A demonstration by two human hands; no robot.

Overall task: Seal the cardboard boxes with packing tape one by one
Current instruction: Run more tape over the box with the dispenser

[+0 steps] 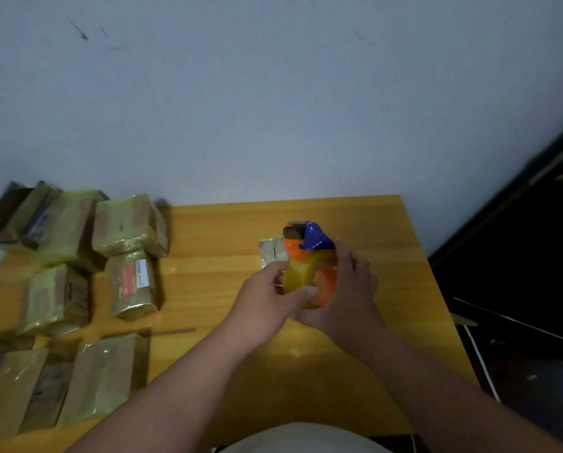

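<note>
Two hands: both meet at the dispenser over the table's middle.
Left hand [267, 291]: thumb and fingers curl round the near-left side of the tape roll [301, 277], thumb tip on its lower edge.
Right hand [347, 289]: fingers wrap the dispenser [309, 256] from the right, fingertips by its blue part; the orange hub sits against the palm.
Box [272, 253]: small, taped, lies on the table [224, 256] just beyond the left fingers, touching or partly under the dispenser's orange front; contact with the fingers cannot be told.
Near boxes [103, 377]: taped, flat at the near-left edge.
Far boxes [128, 223]: more taped ones stacked at the far-left, well apart from the hands.
Wall [273, 93]: pale, behind the table.
</note>
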